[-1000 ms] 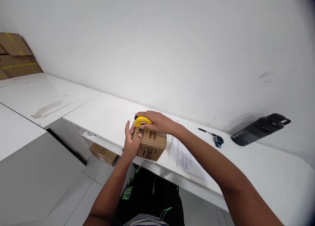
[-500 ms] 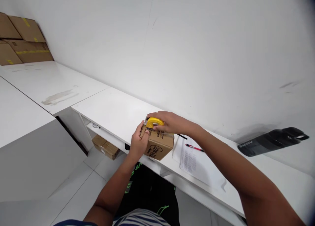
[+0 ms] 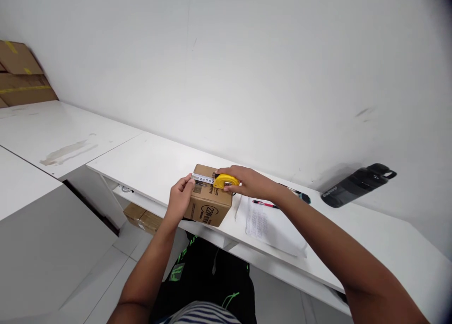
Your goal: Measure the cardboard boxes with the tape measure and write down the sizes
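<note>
Right hand (image 3: 251, 182) clamped on the yellow body of a tape measure (image 3: 226, 180), held over the top of a cardboard box (image 3: 210, 210). Blade extended across that top face. Left hand (image 3: 179, 199) at the box's left edge, thumb and fingers closed on the blade's end. Box located at the tabletop (image 3: 141, 157) front edge, left of printed paper (image 3: 275, 232) and a red pen (image 3: 264, 204).

The head camera looks forward and down at the nearby box (image 3: 207, 202).

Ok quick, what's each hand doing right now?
Left hand: closed, holding the end of the tape blade at the edge of the carton.
Right hand: closed around the yellow tape measure.
</note>
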